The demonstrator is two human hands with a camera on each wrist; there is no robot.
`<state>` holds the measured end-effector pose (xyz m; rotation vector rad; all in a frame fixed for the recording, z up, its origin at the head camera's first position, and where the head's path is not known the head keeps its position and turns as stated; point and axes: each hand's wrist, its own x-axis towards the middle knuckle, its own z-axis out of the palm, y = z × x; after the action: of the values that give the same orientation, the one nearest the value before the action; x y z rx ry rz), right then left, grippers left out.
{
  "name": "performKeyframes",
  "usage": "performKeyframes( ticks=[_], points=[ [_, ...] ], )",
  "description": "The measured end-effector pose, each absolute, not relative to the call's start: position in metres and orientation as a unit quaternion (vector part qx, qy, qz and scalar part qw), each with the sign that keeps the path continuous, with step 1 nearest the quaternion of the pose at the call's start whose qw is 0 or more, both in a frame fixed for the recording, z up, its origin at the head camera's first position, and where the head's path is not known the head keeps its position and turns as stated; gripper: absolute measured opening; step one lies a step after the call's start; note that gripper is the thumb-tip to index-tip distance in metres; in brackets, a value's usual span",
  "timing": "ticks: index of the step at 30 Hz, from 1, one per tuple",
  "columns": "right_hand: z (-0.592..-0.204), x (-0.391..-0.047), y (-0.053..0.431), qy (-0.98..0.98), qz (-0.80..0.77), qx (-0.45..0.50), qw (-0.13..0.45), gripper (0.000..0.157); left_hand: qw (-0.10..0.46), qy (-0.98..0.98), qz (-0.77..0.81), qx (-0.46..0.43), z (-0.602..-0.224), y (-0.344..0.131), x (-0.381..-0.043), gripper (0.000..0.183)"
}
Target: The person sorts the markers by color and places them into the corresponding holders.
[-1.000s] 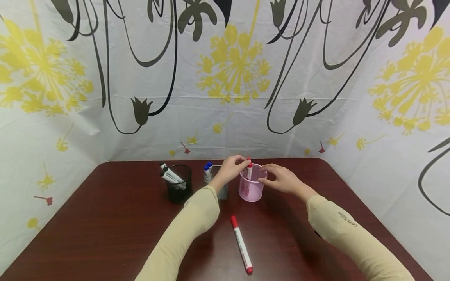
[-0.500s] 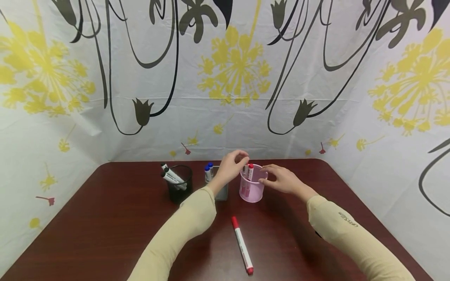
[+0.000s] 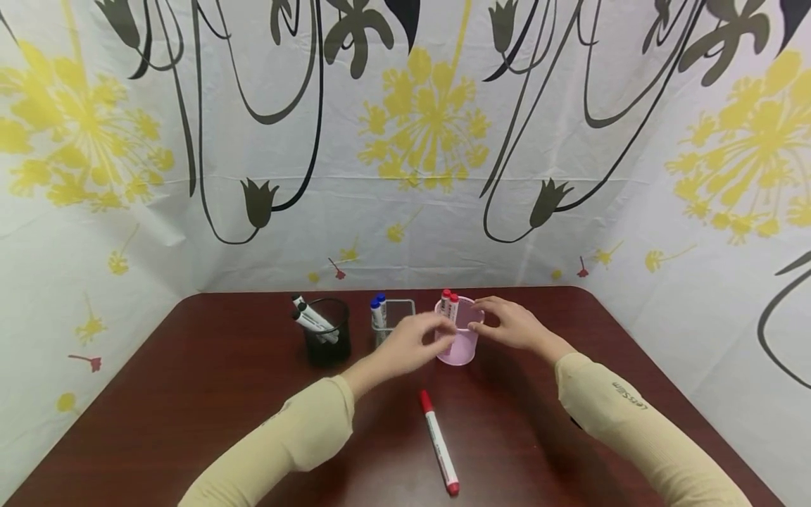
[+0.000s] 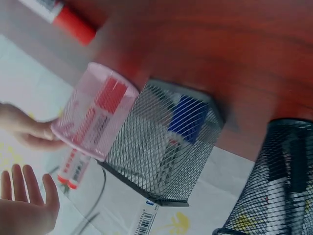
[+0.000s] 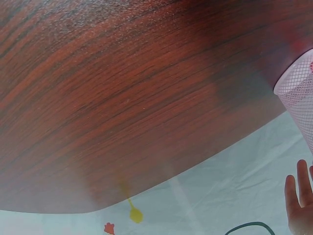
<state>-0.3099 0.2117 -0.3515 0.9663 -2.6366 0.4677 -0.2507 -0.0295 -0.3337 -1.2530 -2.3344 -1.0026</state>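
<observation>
My left hand (image 3: 415,343) hovers just in front of a pink mesh pen cup (image 3: 464,350), holding nothing, with its fingers loosely curved. In the left wrist view its fingers (image 4: 32,183) show at the lower left. My right hand (image 3: 510,324) holds the cup at the right side of its rim, thumb toward the front. Two red-capped markers (image 3: 450,304) stand in the pink cup. A third red marker (image 3: 439,442) lies on the table in front, its cap pointing away. The right wrist view catches only part of the pink cup (image 5: 301,93).
Left of the pink cup stands a grey mesh holder (image 3: 400,301) with two blue-capped markers (image 3: 378,310). Further left is a black mesh cup (image 3: 329,352) with several black-capped markers (image 3: 312,320). A patterned cloth (image 3: 431,232) hangs behind the dark wooden table (image 3: 190,394).
My left hand has let go of a red marker, which stands in the pink cup. It has drawn back and down toward me. The right hand has stayed at the cup's rim.
</observation>
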Motion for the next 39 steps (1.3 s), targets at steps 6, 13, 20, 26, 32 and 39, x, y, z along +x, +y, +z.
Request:
performKeyframes(
  ticks=[6,13,20,26,32,39],
  points=[
    [-0.351,-0.309,0.211,-0.918,0.164,0.332,0.140,0.049,0.137,-0.821,-0.155,-0.532,-0.355,-0.046,-0.228,0.020],
    [-0.349,-0.310,0.212,-0.919,0.161,0.331,0.138,0.049,0.136,-0.804,-0.051,-0.577,-0.380,-0.056,-0.210,0.023],
    [-0.350,-0.309,0.212,-0.919,0.163,0.332,0.135,0.049,0.127,-0.783,0.027,-0.608,-0.393,-0.050,-0.192,0.034],
    [-0.350,-0.309,0.212,-0.920,0.164,0.329,0.134,0.049,0.140,-0.766,0.070,-0.623,-0.399,-0.043,-0.184,0.036],
    [-0.350,-0.309,0.212,-0.921,0.162,0.329,0.133,0.049,0.201,-0.743,0.125,-0.626,-0.404,-0.038,-0.183,0.027],
    [-0.350,-0.309,0.212,-0.922,0.162,0.327,0.132,0.050,0.243,-0.713,0.171,-0.635,-0.404,-0.037,-0.179,0.011]
  ],
)
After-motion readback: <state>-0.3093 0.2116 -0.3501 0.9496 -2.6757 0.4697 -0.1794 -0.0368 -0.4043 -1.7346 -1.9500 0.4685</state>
